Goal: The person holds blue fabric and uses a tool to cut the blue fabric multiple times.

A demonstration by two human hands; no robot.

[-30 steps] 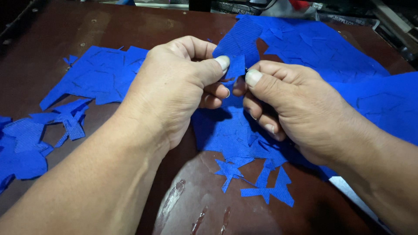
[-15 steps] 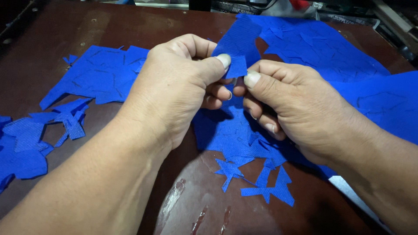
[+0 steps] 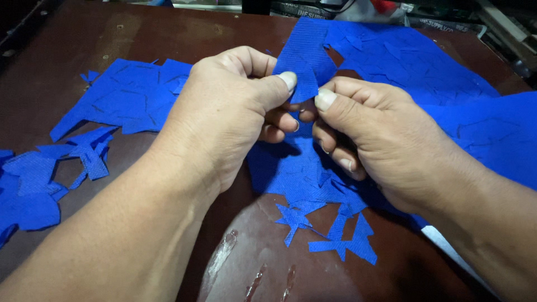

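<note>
Nearest lie small blue star-shaped fabric offcuts (image 3: 335,235) on the dark brown worn table (image 3: 168,33). Above them, left hand (image 3: 229,112) and right hand (image 3: 380,140) both pinch one small blue mesh fabric piece (image 3: 305,70) between thumb and forefinger. Peeling it cleanly probably wants close grips and slow pull. Far right lies the large blue fabric sheet (image 3: 414,56)

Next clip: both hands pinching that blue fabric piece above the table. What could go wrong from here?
1. The left hand and right hand pinch the blue fabric piece only near its lower edge, thumb tips almost meeting; a pull apart might tear it unevenly or slip it out of one grip.
2. Small blue scraps lie loose just under the wrists, so a forearm could sweep them off the dark table.
</note>
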